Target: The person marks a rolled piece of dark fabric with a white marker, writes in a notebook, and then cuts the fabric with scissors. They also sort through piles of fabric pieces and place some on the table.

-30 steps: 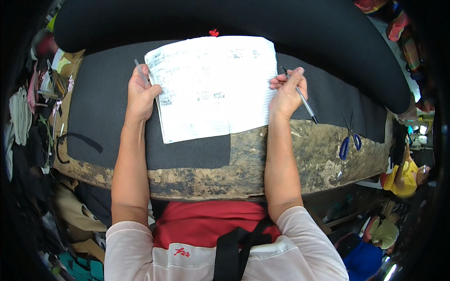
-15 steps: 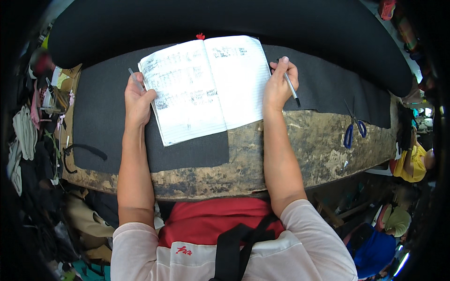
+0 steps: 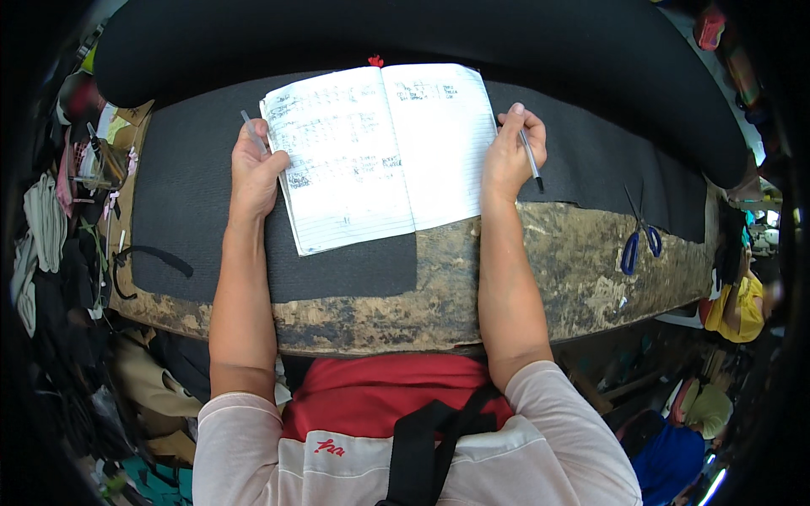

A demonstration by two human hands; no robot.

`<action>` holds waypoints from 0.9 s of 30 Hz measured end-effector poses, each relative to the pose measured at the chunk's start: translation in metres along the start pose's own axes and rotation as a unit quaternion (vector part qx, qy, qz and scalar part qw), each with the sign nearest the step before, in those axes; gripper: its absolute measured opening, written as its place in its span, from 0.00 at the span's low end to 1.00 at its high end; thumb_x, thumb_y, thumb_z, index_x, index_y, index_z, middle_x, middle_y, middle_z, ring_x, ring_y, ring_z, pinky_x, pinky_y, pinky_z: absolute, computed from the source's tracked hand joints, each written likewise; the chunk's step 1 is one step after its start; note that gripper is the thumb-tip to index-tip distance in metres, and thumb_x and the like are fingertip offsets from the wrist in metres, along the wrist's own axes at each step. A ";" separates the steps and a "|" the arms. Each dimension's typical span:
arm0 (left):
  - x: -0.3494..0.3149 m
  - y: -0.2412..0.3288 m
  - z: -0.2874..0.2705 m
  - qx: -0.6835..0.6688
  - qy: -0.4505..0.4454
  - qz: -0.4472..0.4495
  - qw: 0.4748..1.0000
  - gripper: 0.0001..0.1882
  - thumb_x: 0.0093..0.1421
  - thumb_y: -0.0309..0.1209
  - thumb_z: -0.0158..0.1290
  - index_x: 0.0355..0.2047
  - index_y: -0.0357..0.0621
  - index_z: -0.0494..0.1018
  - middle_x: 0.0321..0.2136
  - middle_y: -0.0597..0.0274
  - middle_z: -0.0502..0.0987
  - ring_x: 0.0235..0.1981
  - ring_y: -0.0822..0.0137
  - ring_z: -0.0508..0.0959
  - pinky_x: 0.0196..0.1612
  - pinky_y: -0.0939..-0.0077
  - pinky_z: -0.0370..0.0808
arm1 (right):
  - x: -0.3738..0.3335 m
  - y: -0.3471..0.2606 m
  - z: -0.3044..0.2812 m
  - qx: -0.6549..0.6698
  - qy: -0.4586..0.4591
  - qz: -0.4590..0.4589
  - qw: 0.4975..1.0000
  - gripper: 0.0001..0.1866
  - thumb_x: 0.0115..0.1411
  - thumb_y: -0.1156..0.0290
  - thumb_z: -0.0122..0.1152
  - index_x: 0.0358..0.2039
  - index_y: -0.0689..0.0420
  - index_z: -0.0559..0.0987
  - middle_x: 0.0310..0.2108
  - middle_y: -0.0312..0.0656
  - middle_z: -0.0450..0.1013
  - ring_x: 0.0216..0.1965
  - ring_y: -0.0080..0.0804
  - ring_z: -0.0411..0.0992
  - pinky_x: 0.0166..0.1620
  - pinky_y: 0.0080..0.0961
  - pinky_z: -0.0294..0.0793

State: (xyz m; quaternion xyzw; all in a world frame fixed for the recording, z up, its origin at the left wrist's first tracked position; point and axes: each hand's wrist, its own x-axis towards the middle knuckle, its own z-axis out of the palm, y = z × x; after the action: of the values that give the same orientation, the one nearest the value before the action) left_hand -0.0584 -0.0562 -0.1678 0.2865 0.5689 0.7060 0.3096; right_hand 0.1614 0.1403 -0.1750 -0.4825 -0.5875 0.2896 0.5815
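An open lined notebook lies tilted over dark grey cloth, with handwriting on its left page and at the top of its right page. My left hand grips the notebook's left edge, thumb on the page. A translucent, pale stick-like piece sticks up from between that hand's fingers; I cannot make out its kind. Beside the right edge of the notebook, my right hand is closed on a pen, its dark end pointing down toward me. Whether this hand also touches the notebook is hard to tell.
Dark grey cloth covers much of the worn wooden table. Blue-handled scissors rest at the right, partly on the cloth. A large black roll spans the far side. Folded cloth hangs at left; other people are at far right.
The notebook has shifted slightly to the right, and both my hands have moved along with it. The pen and the pale piece stay in their grips.
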 end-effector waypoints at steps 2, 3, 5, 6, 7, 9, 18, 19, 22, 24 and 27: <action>-0.001 0.002 0.006 0.067 0.046 0.025 0.996 0.16 0.49 0.14 0.48 0.34 0.45 0.59 0.33 0.56 0.70 0.31 0.70 0.76 0.31 0.80 0.75 | -0.002 -0.005 0.001 -0.066 0.029 -0.119 0.990 0.13 0.61 0.66 0.55 0.34 0.65 0.75 0.23 0.42 0.74 0.26 0.27 0.74 0.30 0.23 0.72; -0.001 0.004 0.009 0.251 0.111 0.142 0.951 0.14 0.50 0.16 0.50 0.33 0.45 0.60 0.33 0.57 0.70 0.31 0.70 0.75 0.30 0.81 0.73 | -0.003 -0.010 0.002 -0.044 0.012 -0.156 0.987 0.12 0.61 0.66 0.56 0.34 0.65 0.76 0.23 0.42 0.74 0.25 0.27 0.74 0.29 0.23 0.73; -0.002 0.009 0.016 0.567 0.222 0.349 0.712 0.13 0.50 0.20 0.55 0.30 0.44 0.61 0.33 0.58 0.70 0.31 0.71 0.74 0.29 0.82 0.71 | -0.010 -0.023 0.004 0.002 -0.021 -0.232 0.972 0.12 0.60 0.68 0.57 0.35 0.65 0.77 0.21 0.41 0.74 0.23 0.28 0.73 0.28 0.23 0.73; -0.005 0.013 0.018 0.515 0.223 0.351 0.750 0.14 0.50 0.26 0.60 0.26 0.43 0.63 0.27 0.61 0.70 0.25 0.73 0.72 0.24 0.84 0.66 | -0.023 -0.031 0.001 0.069 -0.121 -0.163 0.977 0.11 0.61 0.68 0.55 0.33 0.65 0.78 0.19 0.39 0.73 0.21 0.26 0.72 0.27 0.21 0.73; -0.010 0.016 0.021 0.455 0.166 0.287 0.826 0.14 0.50 0.27 0.60 0.25 0.43 0.63 0.24 0.62 0.70 0.23 0.74 0.71 0.22 0.83 0.66 | -0.033 -0.040 0.001 0.154 -0.214 -0.096 0.960 0.12 0.62 0.67 0.54 0.30 0.63 0.78 0.18 0.38 0.72 0.20 0.22 0.70 0.26 0.18 0.72; -0.025 0.018 0.032 0.316 0.048 0.147 0.936 0.14 0.50 0.29 0.61 0.24 0.43 0.64 0.18 0.65 0.69 0.18 0.74 0.70 0.19 0.82 0.65 | -0.052 -0.056 0.002 0.272 -0.343 0.053 0.898 0.14 0.65 0.64 0.50 0.31 0.63 0.75 0.20 0.37 0.73 0.23 0.21 0.72 0.27 0.14 0.71; -0.031 0.010 0.052 0.390 -0.130 0.137 0.901 0.13 0.48 0.30 0.61 0.17 0.42 0.66 0.10 0.64 0.69 0.12 0.74 0.69 0.16 0.79 0.65 | -0.071 -0.072 0.003 0.304 -0.444 0.040 0.842 0.08 0.61 0.70 0.57 0.28 0.61 0.75 0.22 0.37 0.74 0.24 0.17 0.71 0.25 0.13 0.68; -0.032 0.009 0.052 0.392 -0.133 0.139 0.900 0.13 0.48 0.30 0.61 0.17 0.42 0.67 0.10 0.63 0.69 0.12 0.74 0.69 0.16 0.78 0.65 | -0.072 -0.072 0.003 0.291 -0.458 0.048 0.839 0.08 0.60 0.70 0.58 0.28 0.61 0.75 0.22 0.37 0.73 0.24 0.17 0.71 0.24 0.13 0.68; -0.032 0.009 0.053 0.386 -0.137 0.144 0.901 0.12 0.48 0.30 0.61 0.17 0.42 0.68 0.10 0.63 0.70 0.12 0.73 0.70 0.17 0.78 0.66 | -0.072 -0.070 0.003 0.257 -0.473 0.029 0.842 0.07 0.59 0.70 0.60 0.28 0.61 0.76 0.21 0.35 0.73 0.22 0.15 0.67 0.25 0.12 0.67; -0.032 0.010 0.052 0.389 -0.139 0.138 0.900 0.12 0.48 0.30 0.60 0.17 0.41 0.68 0.10 0.63 0.70 0.12 0.73 0.71 0.17 0.78 0.66 | -0.069 -0.070 0.003 0.295 -0.450 0.052 0.841 0.07 0.59 0.70 0.60 0.28 0.61 0.76 0.22 0.35 0.73 0.23 0.15 0.67 0.26 0.12 0.67; -0.031 0.012 0.049 0.404 -0.148 0.126 0.894 0.10 0.48 0.29 0.60 0.18 0.41 0.70 0.11 0.63 0.71 0.12 0.72 0.71 0.17 0.79 0.67 | -0.065 -0.070 0.001 0.332 -0.413 0.074 0.845 0.07 0.58 0.70 0.61 0.28 0.61 0.76 0.22 0.35 0.73 0.24 0.15 0.68 0.27 0.12 0.67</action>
State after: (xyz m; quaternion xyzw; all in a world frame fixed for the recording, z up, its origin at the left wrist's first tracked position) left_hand -0.0022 -0.0511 -0.1483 0.5573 0.7119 0.3980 0.1557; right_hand 0.1352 0.0557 -0.1388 -0.1389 -0.6046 0.6818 0.3876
